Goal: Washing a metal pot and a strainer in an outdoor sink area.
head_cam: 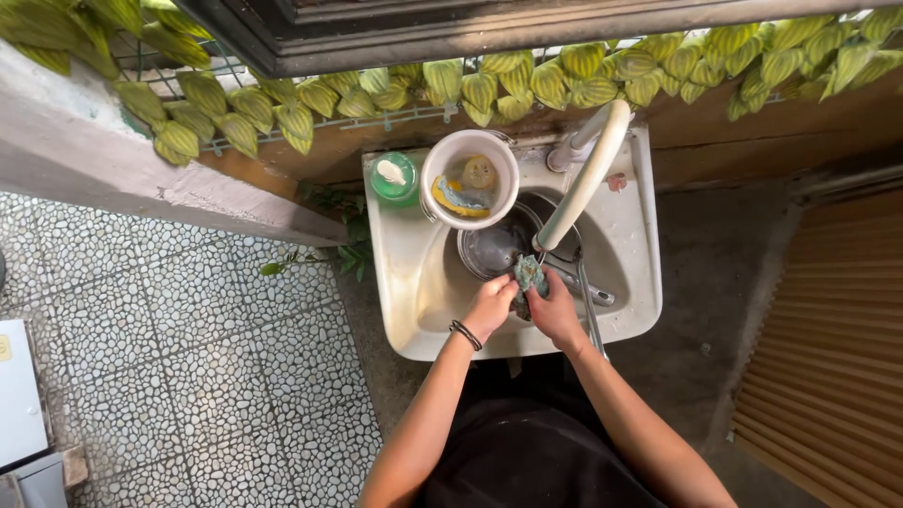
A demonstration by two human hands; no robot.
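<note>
Over the white sink (404, 282), my left hand (490, 307) and my right hand (555, 315) are pressed together around a small greenish sponge or cloth (529, 273). The cloth sticks up between the fingers, just under the end of the white hose (585, 179) that runs down from the tap. A round metal pot (489, 249) lies in the basin right behind my hands. Metal utensils (588, 296) lie in the basin beside my right hand. What my left palm covers is hidden.
A white bucket (468, 179) with a yellow scrubber inside stands on the sink's back ledge, next to a green soap bottle (394, 177). Pebble-patterned floor tiles (188, 357) spread to the left. A trailing leafy plant (527, 80) hangs above. A slatted wooden panel (828, 357) is at right.
</note>
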